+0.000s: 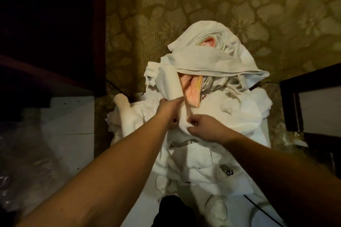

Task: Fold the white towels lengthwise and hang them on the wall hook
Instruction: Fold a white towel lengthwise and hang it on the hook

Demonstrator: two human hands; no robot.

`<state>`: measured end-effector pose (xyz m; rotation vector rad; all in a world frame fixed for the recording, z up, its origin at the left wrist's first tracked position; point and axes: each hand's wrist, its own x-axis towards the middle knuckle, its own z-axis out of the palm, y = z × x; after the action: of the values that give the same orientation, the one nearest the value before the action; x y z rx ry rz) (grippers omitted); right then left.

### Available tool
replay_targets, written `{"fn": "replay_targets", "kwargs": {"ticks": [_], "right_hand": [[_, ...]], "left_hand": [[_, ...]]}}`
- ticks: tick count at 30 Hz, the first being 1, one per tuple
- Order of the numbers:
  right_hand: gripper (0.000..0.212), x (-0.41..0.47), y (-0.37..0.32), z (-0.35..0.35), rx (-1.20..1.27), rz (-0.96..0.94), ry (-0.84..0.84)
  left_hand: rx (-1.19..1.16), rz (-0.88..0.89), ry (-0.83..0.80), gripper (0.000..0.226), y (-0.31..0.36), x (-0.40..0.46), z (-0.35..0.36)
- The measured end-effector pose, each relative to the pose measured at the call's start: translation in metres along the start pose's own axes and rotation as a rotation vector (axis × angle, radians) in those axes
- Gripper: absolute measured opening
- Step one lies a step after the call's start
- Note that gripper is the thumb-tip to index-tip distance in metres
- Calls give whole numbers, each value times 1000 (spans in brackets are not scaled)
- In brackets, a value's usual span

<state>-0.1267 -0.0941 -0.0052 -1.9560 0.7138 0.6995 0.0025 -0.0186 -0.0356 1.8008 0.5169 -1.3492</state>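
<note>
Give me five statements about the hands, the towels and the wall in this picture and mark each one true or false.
1. Both hands hold the same white towel. True: the left hand grips it higher up, and the right hand pinches its lower end.
2. The wall is plain white. False: it has a greenish floral pattern.
3. A pink cloth shows among the towels. True.
4. The right hand hangs idle at the side. False: its fingers pinch the towel.
5. The towels lie in one neat flat stack. False: they make a rumpled heap against the wall.
</note>
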Motion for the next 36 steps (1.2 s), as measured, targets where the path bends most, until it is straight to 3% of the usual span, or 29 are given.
{"fn": "replay_targets", "kwargs": {"ticks": [2,4,6,9,13,15,18,22,28,34,36], "right_hand": [[25,-21,-4,0,-30,-26,-95],[16,-38,-11,-10,142,5,-127],[7,-49,-18,-28,380,82,8],[8,-57,-28,-61,545,156,302],[24,-79,-61,-102,1072,167,274],[30,-94,-79,-118,1185,122,203],[33,-133,-110,-139,1007,30,176],[42,-193,-148,-164,796,-48,348],[20,-292,-216,-193,648,-193,267],[13,-402,-303,-202,146,-481,486],[13,-444,-339,-198,52,-573,477]], "left_hand": [[102,3,73,33,0,-19,-5],[11,3,43,14,0,-43,-9],[-165,-16,-22,22,1,-73,-11],[-312,17,-86,49,3,-111,-15],[-356,117,-153,50,15,-179,-19],[-338,144,-156,40,20,-211,-21],[-290,163,-126,45,25,-257,-31],[-253,274,-129,52,35,-333,-43],[-101,435,-1,49,37,-463,-64],[-191,506,120,46,14,-574,-101],[-261,551,162,55,0,-611,-116]]}}
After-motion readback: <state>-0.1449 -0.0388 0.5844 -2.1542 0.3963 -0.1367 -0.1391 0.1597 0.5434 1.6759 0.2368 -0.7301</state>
